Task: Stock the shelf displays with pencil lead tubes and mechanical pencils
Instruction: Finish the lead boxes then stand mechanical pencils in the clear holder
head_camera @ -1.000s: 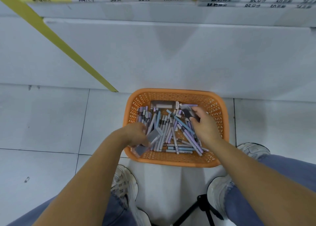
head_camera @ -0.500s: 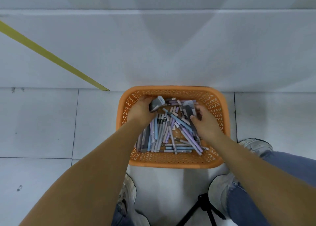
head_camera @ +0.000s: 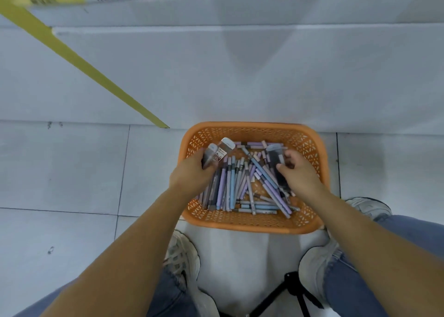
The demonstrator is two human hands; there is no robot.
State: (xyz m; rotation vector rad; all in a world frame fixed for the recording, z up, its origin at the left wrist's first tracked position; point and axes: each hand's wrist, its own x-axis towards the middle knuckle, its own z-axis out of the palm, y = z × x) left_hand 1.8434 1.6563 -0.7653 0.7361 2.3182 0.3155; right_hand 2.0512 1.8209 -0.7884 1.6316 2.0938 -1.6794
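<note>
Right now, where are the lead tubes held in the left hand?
Head view: the lead tubes jut from the left hand over the far-left corner of the orange basket, above the loose pencils; the right hand grips a dark tube opposite.

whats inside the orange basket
Purple and blue mechanical pencils in a loose pile. The left hand grips two lead tubes, the right hand a dark tube. What lies under pile and hands is hidden.

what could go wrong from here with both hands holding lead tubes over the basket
1. The left hand grips two lead tubes by their lower ends; one might slip out on lifting.
2. The right hand holds a dark tube close against the loose pencils; lifting could flick some over the rim of the orange basket.
</note>
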